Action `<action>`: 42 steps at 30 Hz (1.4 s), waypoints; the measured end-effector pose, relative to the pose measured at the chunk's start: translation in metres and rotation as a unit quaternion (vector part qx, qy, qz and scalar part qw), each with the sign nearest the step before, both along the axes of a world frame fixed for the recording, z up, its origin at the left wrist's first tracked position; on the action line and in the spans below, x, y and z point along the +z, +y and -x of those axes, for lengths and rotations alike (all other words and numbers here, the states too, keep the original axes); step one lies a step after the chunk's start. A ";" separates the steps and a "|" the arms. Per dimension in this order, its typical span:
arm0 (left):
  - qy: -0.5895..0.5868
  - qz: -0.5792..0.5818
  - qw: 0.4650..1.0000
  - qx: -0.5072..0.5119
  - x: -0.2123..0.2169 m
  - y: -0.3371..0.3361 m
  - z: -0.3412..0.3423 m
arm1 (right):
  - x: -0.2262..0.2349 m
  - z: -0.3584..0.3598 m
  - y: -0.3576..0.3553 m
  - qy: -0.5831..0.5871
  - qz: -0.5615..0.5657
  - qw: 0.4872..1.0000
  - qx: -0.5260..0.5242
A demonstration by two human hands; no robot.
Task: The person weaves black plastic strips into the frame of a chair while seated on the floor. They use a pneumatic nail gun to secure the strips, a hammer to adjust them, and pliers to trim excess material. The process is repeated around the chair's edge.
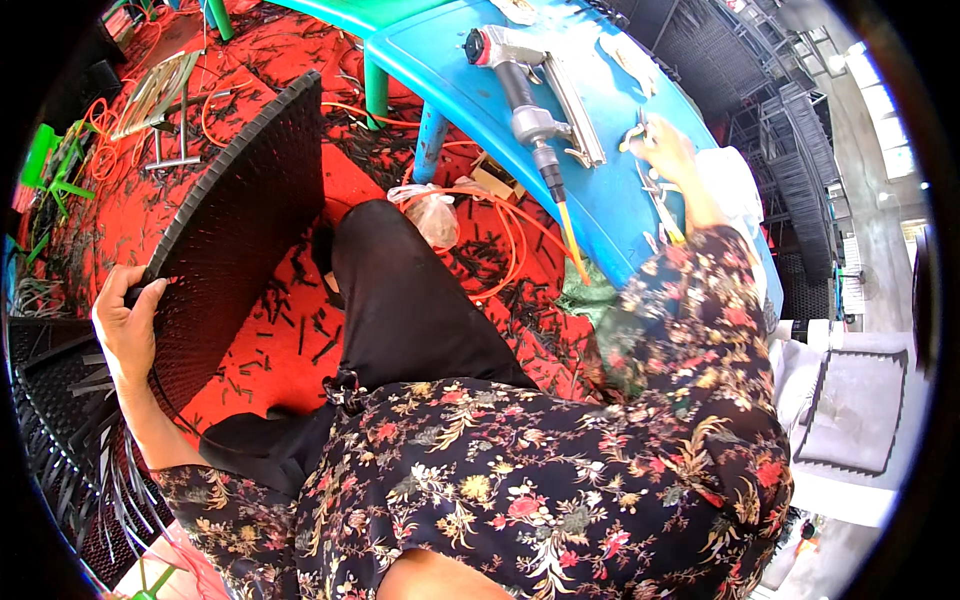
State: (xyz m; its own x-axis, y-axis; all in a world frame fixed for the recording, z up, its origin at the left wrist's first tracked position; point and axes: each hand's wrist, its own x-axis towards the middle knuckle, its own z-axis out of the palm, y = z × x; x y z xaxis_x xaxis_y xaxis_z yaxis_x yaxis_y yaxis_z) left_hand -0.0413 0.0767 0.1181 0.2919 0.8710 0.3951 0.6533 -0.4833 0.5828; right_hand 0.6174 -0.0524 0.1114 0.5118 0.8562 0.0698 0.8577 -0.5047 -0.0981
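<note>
I am gripping the edge of a black woven panel [235, 215] with my left hand [127, 325], my fingers curled over its rim and my thumb pressing against the near face, so the panel is standing tilted on the red floor [285, 345] to the left of my knee. My right hand [663, 147] is reaching out over the blue plastic table [470, 75], and its fingers are bunched around something small and thin that I cannot make out; I cannot tell whether they are pinching it or only touching it. A grey air stapler [525, 85] is lying on the table just to the left of that hand, with its yellow and orange hose [520, 245] hanging off the table edge and looping across the floor. A crumpled clear plastic bag [430, 210] is sitting near the table leg, beside my black trouser leg [400, 300]. Short black offcuts are littering the floor all around. More black woven pieces [55, 400] are lying under my left forearm, and a grey cushion [860, 410] is resting well off to my right.
</note>
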 end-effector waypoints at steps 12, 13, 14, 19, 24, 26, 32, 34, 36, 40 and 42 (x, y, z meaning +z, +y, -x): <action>0.070 -0.008 0.997 0.027 0.016 0.006 0.000 | -0.109 -0.117 -0.108 -0.084 0.158 0.976 -0.122; 0.054 -0.021 0.998 0.009 0.016 0.001 -0.007 | -0.113 -0.119 -0.120 -0.099 0.161 0.976 -0.111; 0.084 -0.030 0.996 0.027 0.014 0.001 -0.006 | -0.115 -0.124 -0.126 -0.108 0.148 0.977 -0.113; 0.051 -0.017 0.999 0.005 -0.014 0.014 0.009 | -0.077 -0.171 -0.142 -0.236 0.050 0.952 -0.188; 0.040 -0.048 0.998 -0.012 -0.008 0.006 0.002 | -0.008 -0.135 -0.090 -0.169 -0.280 0.926 -0.187; 0.034 -0.042 0.999 -0.009 -0.012 0.007 0.005 | -0.014 -0.125 -0.048 0.341 -0.458 0.819 0.060; 0.027 -0.043 0.999 -0.016 -0.011 0.015 -0.009 | 0.014 0.229 0.036 0.709 -0.154 0.644 0.243; 0.023 -0.043 0.999 -0.020 -0.008 0.015 -0.012 | 0.021 0.300 0.043 0.781 -0.092 0.542 0.297; 0.030 -0.047 0.998 -0.012 -0.003 0.011 -0.016 | 0.033 0.342 0.043 0.798 -0.068 0.502 0.327; 0.064 -0.072 0.995 -0.006 -0.002 0.014 -0.020 | 0.033 0.368 0.053 0.820 -0.019 0.455 0.347; 0.072 -0.090 0.993 0.001 -0.004 0.014 -0.022 | 0.030 0.374 0.056 0.817 -0.024 0.458 0.348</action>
